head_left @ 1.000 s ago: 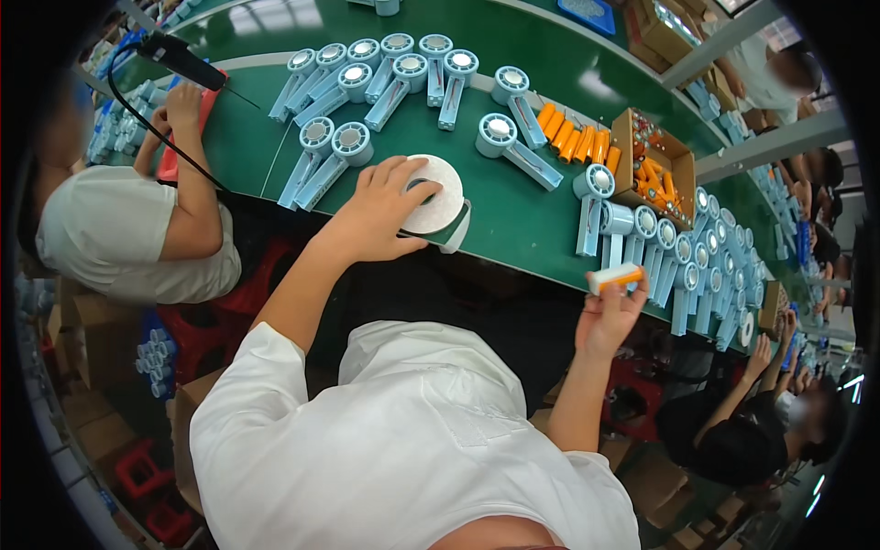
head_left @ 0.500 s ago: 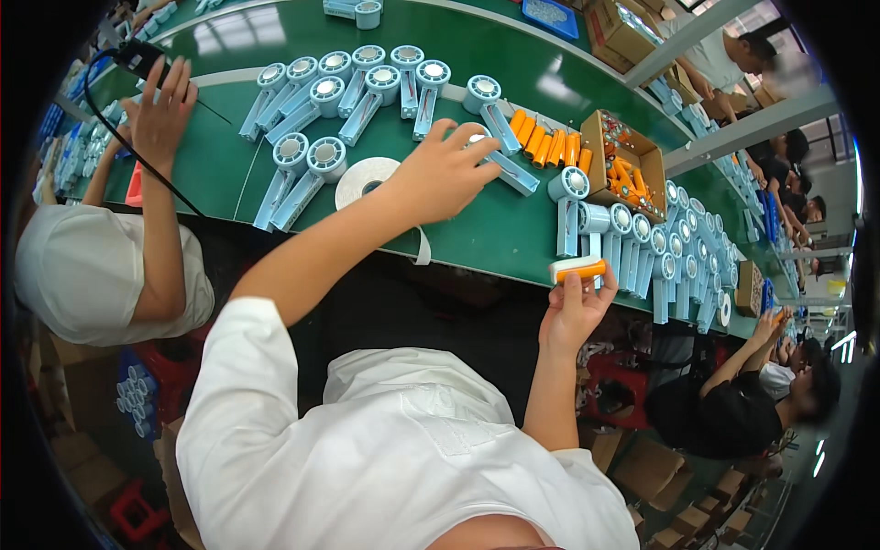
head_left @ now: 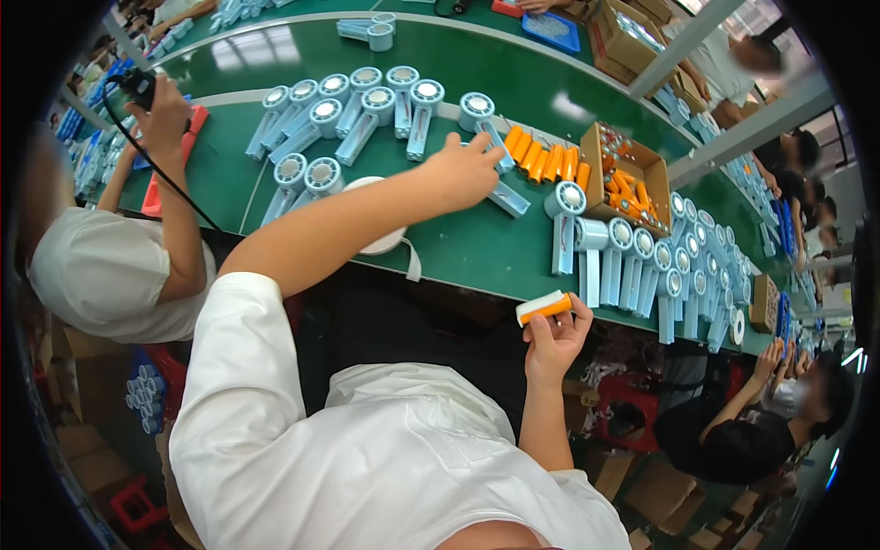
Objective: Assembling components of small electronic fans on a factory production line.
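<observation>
My left hand (head_left: 463, 170) reaches across the green table (head_left: 477, 252) and closes its fingers over the handle of a light blue hand-held fan (head_left: 507, 196) that lies flat there. The fan's round head (head_left: 477, 107) pokes out beyond my fingers. My right hand (head_left: 553, 341) is at the table's near edge. It holds an orange cylinder with a white wrap (head_left: 544, 307) by the fingertips, level and sideways.
A white tape roll (head_left: 378, 243) lies under my left forearm. Several orange cylinders (head_left: 541, 160) lie beside a cardboard box (head_left: 594, 156) holding more. Fans lie in rows at the back left (head_left: 339, 119) and stand at the right (head_left: 642, 266). A person at the left (head_left: 101, 266) holds a black tool.
My left hand has left the white tape roll and moved right onto the blue fan. My right hand keeps the orange cylinder at the table edge.
</observation>
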Demonstrator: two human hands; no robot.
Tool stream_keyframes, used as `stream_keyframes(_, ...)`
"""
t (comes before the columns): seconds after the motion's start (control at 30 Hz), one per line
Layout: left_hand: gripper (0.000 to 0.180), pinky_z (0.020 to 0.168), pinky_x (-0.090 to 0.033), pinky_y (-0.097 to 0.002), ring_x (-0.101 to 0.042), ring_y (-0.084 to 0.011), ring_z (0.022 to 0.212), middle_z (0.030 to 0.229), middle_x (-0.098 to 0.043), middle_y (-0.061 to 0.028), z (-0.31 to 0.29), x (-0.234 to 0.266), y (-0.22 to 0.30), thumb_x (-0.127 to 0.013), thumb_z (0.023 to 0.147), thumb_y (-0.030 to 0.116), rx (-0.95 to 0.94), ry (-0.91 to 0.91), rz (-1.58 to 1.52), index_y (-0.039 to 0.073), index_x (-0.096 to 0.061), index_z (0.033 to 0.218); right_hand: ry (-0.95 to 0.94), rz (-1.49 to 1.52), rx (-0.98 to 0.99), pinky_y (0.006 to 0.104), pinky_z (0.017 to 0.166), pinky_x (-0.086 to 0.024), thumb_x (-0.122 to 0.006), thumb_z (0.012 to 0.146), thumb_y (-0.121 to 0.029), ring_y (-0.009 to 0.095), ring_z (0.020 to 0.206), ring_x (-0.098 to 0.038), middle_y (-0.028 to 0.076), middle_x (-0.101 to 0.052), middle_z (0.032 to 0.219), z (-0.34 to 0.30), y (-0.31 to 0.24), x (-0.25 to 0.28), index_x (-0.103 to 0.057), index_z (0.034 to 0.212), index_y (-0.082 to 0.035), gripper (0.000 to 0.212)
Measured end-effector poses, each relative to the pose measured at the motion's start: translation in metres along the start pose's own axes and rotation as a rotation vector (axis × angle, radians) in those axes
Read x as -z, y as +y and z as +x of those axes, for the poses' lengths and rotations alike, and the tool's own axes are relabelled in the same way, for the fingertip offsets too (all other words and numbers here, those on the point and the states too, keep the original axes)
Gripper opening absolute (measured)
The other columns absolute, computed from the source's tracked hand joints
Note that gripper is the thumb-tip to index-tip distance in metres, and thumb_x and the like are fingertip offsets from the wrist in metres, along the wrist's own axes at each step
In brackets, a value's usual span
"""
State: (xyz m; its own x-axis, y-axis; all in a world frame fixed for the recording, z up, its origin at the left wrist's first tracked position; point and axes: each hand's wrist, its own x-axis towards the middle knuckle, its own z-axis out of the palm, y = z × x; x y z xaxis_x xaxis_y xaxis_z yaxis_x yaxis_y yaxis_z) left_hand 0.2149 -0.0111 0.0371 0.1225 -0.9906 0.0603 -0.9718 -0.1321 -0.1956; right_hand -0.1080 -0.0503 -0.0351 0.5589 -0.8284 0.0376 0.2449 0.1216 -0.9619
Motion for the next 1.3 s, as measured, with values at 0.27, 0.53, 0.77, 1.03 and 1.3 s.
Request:
stream_keyframes(0.27, 0.007, 0.103, -0.052, -0.0456, -0.059, -0.0280, 0.130, 0.116, -0.069, 0.0003, -0.058, 0.006, 0.014, -0.079, 0.093, 0.012, -0.241, 0.043, -0.550, 0.010, -0.073, 0.092, -0.109, -0.325, 0.527, 0.0278, 0.067, -0.061, -0.090, 0.078, 0.009, 0.022, 0.077, -0.070, 0.018, -0.072, 0.117, 0.036, -0.031, 0.014, -0.050, 0.135, -0.007, 0.071)
stream_keyframes(0.53, 0.013, 0.115, -0.048, -0.0463, -0.059, -0.0287, 0.142, 0.121, -0.071, 0.0020, -0.074, -0.022, 0.027, -0.078, 0.092, 0.009, -0.296, 0.390, -0.534, 0.011, -0.066, 0.090, -0.424, -0.459, 0.913, 0.0333, 0.075, -0.065, -0.091, 0.081, 0.010, 0.029, 0.091, -0.079, 0.017, -0.079, 0.112, 0.071, -0.003, -0.007, -0.053, 0.131, -0.010, 0.066)
stream_keyframes(0.77, 0.015, 0.115, -0.047, -0.0461, -0.059, -0.0289, 0.142, 0.120, -0.071, 0.0021, -0.077, -0.028, 0.031, -0.080, 0.089, 0.012, -0.298, 0.395, -0.506, 0.014, -0.065, 0.092, -0.469, -0.596, 0.882, 0.0341, 0.074, -0.065, -0.091, 0.082, 0.009, 0.032, 0.094, -0.080, 0.019, -0.080, 0.113, 0.071, -0.005, -0.008, -0.058, 0.124, -0.013, 0.058)
stream_keyframes(1.03, 0.016, 0.116, -0.048, -0.0452, -0.058, -0.0286, 0.143, 0.122, -0.071, 0.0023, -0.080, -0.029, 0.032, -0.080, 0.089, 0.012, -0.289, 0.393, -0.493, 0.014, -0.065, 0.091, -0.508, -0.937, 0.833, 0.0330, 0.073, -0.061, -0.089, 0.084, 0.010, 0.026, 0.091, -0.078, 0.014, -0.080, 0.108, 0.062, -0.026, -0.026, -0.064, 0.133, -0.017, 0.062)
stream_keyframes(1.3, 0.017, 0.117, -0.049, -0.0431, -0.058, -0.0276, 0.143, 0.127, -0.072, 0.0029, -0.079, -0.031, 0.025, -0.081, 0.088, 0.009, -0.312, 0.387, -0.530, 0.014, -0.064, 0.087, -0.657, -1.400, 0.629, 0.0306, 0.067, -0.052, -0.085, 0.090, 0.001, 0.018, 0.078, -0.065, 0.005, -0.074, 0.102, 0.070, -0.063, -0.070, -0.076, 0.129, -0.012, 0.043)
